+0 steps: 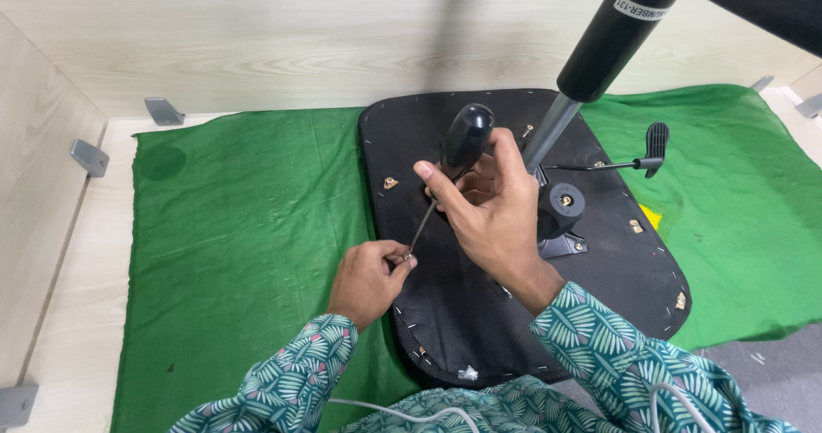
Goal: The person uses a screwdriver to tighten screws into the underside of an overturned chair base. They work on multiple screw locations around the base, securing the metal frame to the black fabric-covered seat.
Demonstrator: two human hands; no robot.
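An upturned black chair seat [462, 313] lies on a green cloth [248, 244], with its grey gas-lift column [552, 129] rising up and to the right. My right hand [488, 210] grips a screwdriver by its black handle [467, 137]; the thin shaft slants down and left. My left hand [368, 279] pinches a small screw [402, 258] at the shaft's tip, right at the seat's left edge. Both sleeves are teal with a leaf pattern.
A black mechanism plate with a round knob [565, 202] and a lever with a black paddle [655, 146] sit on the seat's underside. Several brass screws dot the seat. Metal brackets [163, 110] are fixed to the pale wooden walls around the cloth.
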